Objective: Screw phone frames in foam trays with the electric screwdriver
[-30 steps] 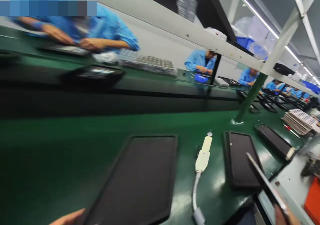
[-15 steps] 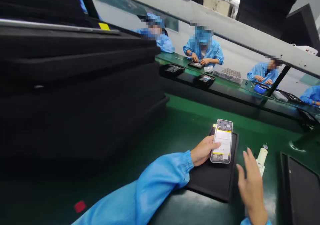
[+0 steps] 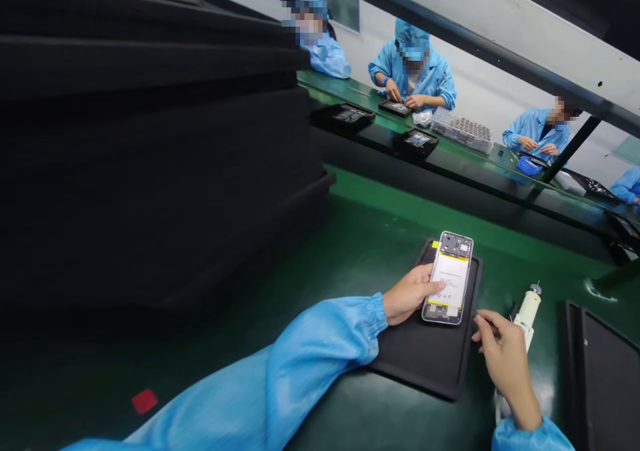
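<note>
An opened smartphone (image 3: pixel 451 279), with its inner parts and a white, yellow-edged battery showing, is tilted up above a black tray (image 3: pixel 420 364). My left hand (image 3: pixel 409 296) grips its left edge, thumb across the battery and fingers hidden behind. To the right of the tray, my right hand (image 3: pixel 503 351) is closed, its fingers curled in towards the thumb, with nothing visible in them. It is apart from the phone. Just beyond that hand lies a cream-coloured electric screwdriver (image 3: pixel 528 311), partly covered by it.
A tall stack of black trays (image 3: pixel 160 171) fills the left side. Another black tray (image 3: pixel 613 377) lies at the right edge. A red patch (image 3: pixel 145 401) marks the green table. Across the bench, co-workers in blue sit near a clear parts tray (image 3: pixel 463 131); a metal beam (image 3: pixel 475 37) crosses above.
My right hand's spread, raised fingers have curled in and come lower. My left hand keeps hold of the smartphone. The view has shifted slightly.
</note>
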A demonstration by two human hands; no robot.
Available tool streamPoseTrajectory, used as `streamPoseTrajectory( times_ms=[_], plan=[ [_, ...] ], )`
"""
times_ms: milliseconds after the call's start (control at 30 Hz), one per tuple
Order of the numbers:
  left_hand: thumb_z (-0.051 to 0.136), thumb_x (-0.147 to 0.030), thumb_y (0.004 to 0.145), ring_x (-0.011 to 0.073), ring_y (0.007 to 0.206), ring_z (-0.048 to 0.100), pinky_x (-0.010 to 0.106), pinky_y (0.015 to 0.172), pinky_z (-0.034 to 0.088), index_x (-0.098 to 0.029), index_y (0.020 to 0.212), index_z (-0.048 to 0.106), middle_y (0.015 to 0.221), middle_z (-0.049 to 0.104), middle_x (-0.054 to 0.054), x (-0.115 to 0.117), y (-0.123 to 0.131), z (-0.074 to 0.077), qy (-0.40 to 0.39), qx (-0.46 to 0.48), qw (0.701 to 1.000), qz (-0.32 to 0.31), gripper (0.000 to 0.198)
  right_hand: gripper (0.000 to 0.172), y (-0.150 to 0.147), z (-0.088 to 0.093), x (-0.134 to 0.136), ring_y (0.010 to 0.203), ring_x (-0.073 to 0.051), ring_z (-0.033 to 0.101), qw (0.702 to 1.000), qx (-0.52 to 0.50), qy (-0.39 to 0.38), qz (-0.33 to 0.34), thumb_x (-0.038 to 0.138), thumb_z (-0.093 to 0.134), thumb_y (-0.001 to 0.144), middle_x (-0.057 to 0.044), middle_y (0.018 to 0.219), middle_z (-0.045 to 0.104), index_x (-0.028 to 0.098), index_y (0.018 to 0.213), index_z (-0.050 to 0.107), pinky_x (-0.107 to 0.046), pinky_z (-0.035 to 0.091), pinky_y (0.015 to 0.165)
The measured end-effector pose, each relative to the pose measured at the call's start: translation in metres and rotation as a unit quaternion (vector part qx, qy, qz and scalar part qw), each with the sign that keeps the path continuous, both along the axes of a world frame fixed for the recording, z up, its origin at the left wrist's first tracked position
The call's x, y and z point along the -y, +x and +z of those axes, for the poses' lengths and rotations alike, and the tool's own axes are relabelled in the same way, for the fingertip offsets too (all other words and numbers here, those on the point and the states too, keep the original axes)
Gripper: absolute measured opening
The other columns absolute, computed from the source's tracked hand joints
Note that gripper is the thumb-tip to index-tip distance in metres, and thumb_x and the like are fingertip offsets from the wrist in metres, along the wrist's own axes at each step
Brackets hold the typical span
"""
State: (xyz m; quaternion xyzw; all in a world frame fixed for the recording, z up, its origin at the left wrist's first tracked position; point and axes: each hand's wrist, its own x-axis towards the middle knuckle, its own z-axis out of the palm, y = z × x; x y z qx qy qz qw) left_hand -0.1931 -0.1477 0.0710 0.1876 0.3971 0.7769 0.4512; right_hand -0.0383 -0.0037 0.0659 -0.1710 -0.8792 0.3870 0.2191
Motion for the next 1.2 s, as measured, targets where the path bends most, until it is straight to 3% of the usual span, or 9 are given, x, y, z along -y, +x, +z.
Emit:
streamPoseTrajectory(
  times_ms=[133, 300, 567, 800, 1000, 1133, 1200],
  plan=[
    [0.084, -0.029, 0.061, 0.0281, 0.098, 0.065, 0.04, 0.091, 0.049, -0.011, 0.111, 0.061, 0.11, 0.068, 0.015, 0.001, 0.001, 0.002, 0.002, 0.001, 1.0, 0.002, 0.058, 0.04, -0.014, 0.0, 0.004, 0.053, -0.015, 0.057, 0.997, 0.021, -0.069, 0.005, 0.047, 0.047, 0.088, -0.007, 0.07, 0.066, 0.014, 0.092, 0.071, -0.023, 0.043, 0.042],
    [0.085, -0.029, 0.059, 0.0278, 0.096, 0.066, 0.039, 0.09, 0.049, -0.011, 0.11, 0.062, 0.111, 0.067, 0.016, 0.001, 0.002, 0.001, 0.007, 0.007, 1.0, 0.004, 0.059, 0.04, -0.017, -0.008, 0.005, 0.055, -0.014, 0.054, 0.993, -0.006, -0.114, 0.002, 0.049, 0.054, 0.085, -0.004, 0.066, 0.061, 0.014, 0.092, 0.072, -0.023, 0.04, 0.043],
    [0.083, -0.029, 0.062, 0.0266, 0.091, 0.067, 0.035, 0.082, 0.051, -0.011, 0.11, 0.062, 0.105, 0.069, 0.015, 0.001, 0.0, -0.003, -0.008, 0.01, 1.0, 0.005, 0.055, 0.033, -0.016, -0.006, 0.01, 0.068, -0.015, 0.054, 0.995, -0.021, -0.08, 0.057, 0.043, 0.052, 0.089, -0.004, 0.071, 0.059, 0.017, 0.085, 0.073, -0.023, 0.041, 0.058],
    [0.083, -0.032, 0.061, 0.0261, 0.089, 0.067, 0.034, 0.082, 0.051, -0.011, 0.106, 0.063, 0.102, 0.07, 0.014, 0.002, 0.003, -0.003, -0.002, -0.018, 1.0, 0.015, 0.054, 0.037, -0.017, -0.02, 0.008, 0.069, -0.016, 0.056, 0.994, -0.018, -0.085, 0.065, 0.047, 0.05, 0.089, -0.004, 0.072, 0.058, 0.018, 0.083, 0.072, -0.023, 0.041, 0.059],
    [0.081, -0.034, 0.061, 0.0274, 0.092, 0.067, 0.034, 0.08, 0.052, -0.011, 0.108, 0.061, 0.097, 0.07, 0.014, 0.002, 0.001, -0.005, 0.003, -0.039, 0.999, 0.007, 0.055, 0.045, -0.018, -0.019, 0.008, 0.06, -0.015, 0.053, 0.994, -0.032, -0.094, 0.05, 0.053, 0.048, 0.088, -0.003, 0.064, 0.055, 0.017, 0.07, 0.068, -0.023, 0.041, 0.055],
    [0.079, -0.039, 0.063, 0.0261, 0.09, 0.067, 0.034, 0.079, 0.052, -0.012, 0.111, 0.059, 0.097, 0.07, 0.014, 0.004, 0.001, -0.002, -0.006, -0.06, 0.998, -0.009, 0.059, 0.05, -0.019, -0.017, 0.011, 0.05, -0.011, 0.045, 0.985, 0.017, -0.171, 0.014, 0.06, 0.057, 0.079, -0.002, 0.065, 0.057, 0.014, 0.094, 0.069, -0.022, 0.033, 0.044],
    [0.077, -0.044, 0.063, 0.0251, 0.088, 0.067, 0.035, 0.08, 0.052, -0.012, 0.112, 0.058, 0.097, 0.07, 0.014, 0.004, 0.002, 0.0, -0.015, -0.078, 0.997, -0.018, 0.062, 0.049, -0.022, -0.016, 0.014, 0.05, -0.009, 0.042, 0.984, 0.044, -0.171, 0.026, 0.058, 0.065, 0.074, 0.0, 0.062, 0.055, 0.012, 0.093, 0.068, -0.021, 0.03, 0.044]
  ],
)
